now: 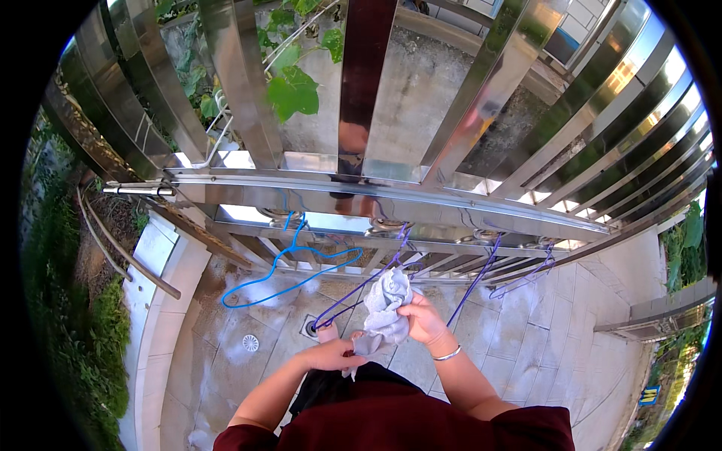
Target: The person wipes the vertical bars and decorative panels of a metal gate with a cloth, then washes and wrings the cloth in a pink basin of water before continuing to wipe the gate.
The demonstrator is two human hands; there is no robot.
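Observation:
A bunched light grey cloth (388,304) is held in front of my body. My right hand (424,318), with a silver bangle at the wrist, grips its right side. Lower down, my left hand (333,355) pinches a hanging end of the same cloth. Just beyond the cloth, a purple clothes hanger (352,292) hangs from the metal gate, partly hidden by the cloth. A blue clothes hanger (277,265) hangs to its left with nothing on it. Further right hang another purple hanger (475,277) and a smaller-looking purple hanger (527,277).
The stainless steel gate (395,194) with upright bars spans the view ahead. A white wire hanger (217,132) hangs at its upper left. Wet floor tiles (507,349) hold a round white drain cover (250,343). A low tiled kerb (161,338) borders plants on the left.

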